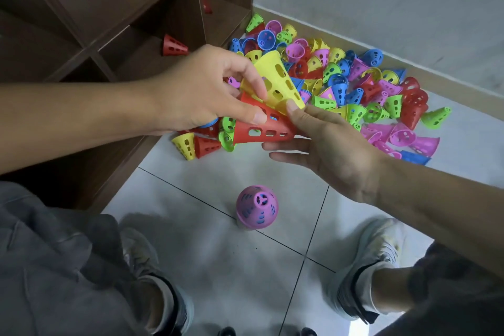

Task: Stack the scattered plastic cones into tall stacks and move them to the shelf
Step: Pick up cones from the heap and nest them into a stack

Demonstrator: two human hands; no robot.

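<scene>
Tiles (212, 251) of pale floor carry a far cone pile (354, 84) beside shelf (109, 22); left hand (207, 95) pinches yellow cone (275, 82), right hand (327, 144) fingers cradle red cone (261, 131).

A dark brown wooden cubby unit (109, 22) stands on pale grey floor tiles (207, 248) with dark grout lines. Right of it rises a whitish, scuffed wall (381, 3), edged by what seems a beige skirting strip (354, 46).

No lettering, label, brand mark or number can be read anywhere in this view: the plastic cones (327, 82), the wooden shelf (109, 22) and the floor tiles (218, 254) carry none.
</scene>
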